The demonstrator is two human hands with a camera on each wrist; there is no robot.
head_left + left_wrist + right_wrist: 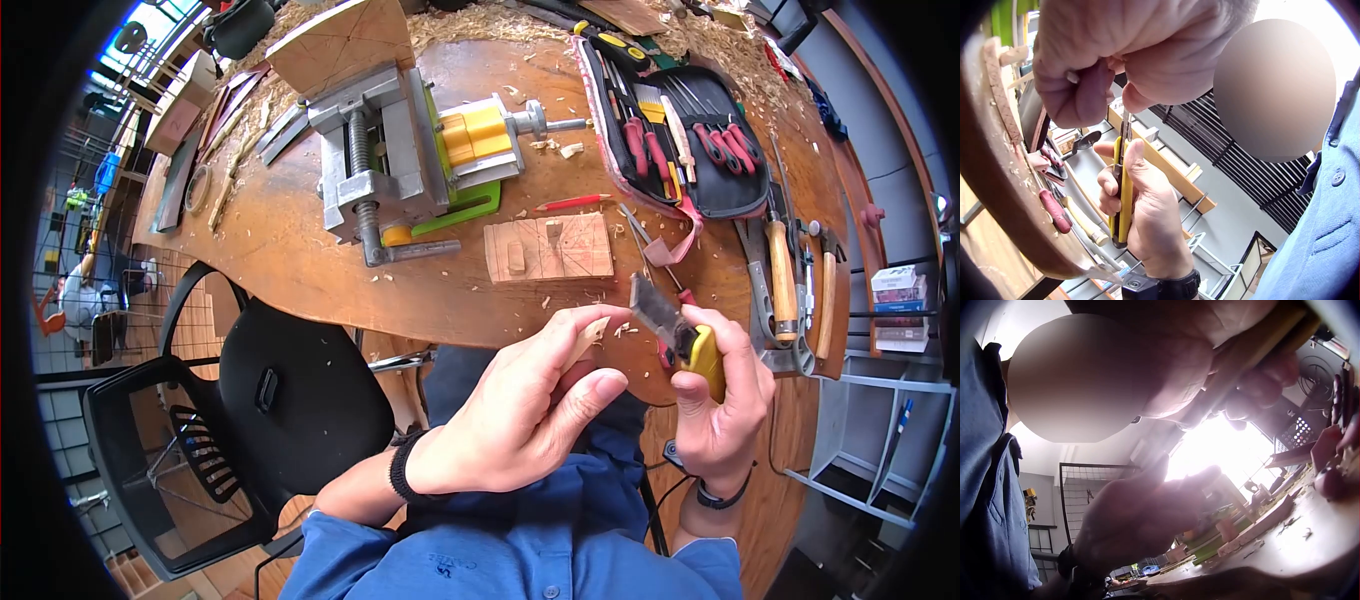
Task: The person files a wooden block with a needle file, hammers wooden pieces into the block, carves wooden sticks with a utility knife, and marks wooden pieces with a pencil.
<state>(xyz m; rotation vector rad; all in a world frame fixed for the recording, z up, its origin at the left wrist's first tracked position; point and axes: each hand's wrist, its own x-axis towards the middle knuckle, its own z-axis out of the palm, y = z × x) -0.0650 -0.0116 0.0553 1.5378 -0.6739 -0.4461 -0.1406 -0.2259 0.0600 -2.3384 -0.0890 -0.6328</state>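
Note:
My left hand (515,405) pinches a small pale piece of wood (592,336) between thumb and fingers, its tip showing past the forefinger. Most of the piece is hidden in the hand; in the left wrist view only a small end (1072,77) pokes out. To the right, my right hand (735,395) grips a yellow utility knife (709,362), its wide blade (655,303) extended and angled up toward the table. The left wrist view has the knife's blade end close by the left fingers. Ahead lies a flat wooden block (580,248) with two short pegs and pencil lines.
A metal vise (375,150) stands on the wooden table (290,280), a red pencil (573,202) near it. A tool pouch (720,190) lies open at the right, beside a wood-handled chisel (783,280). Shavings (480,25) cover the back. A black chair (300,390) is at left.

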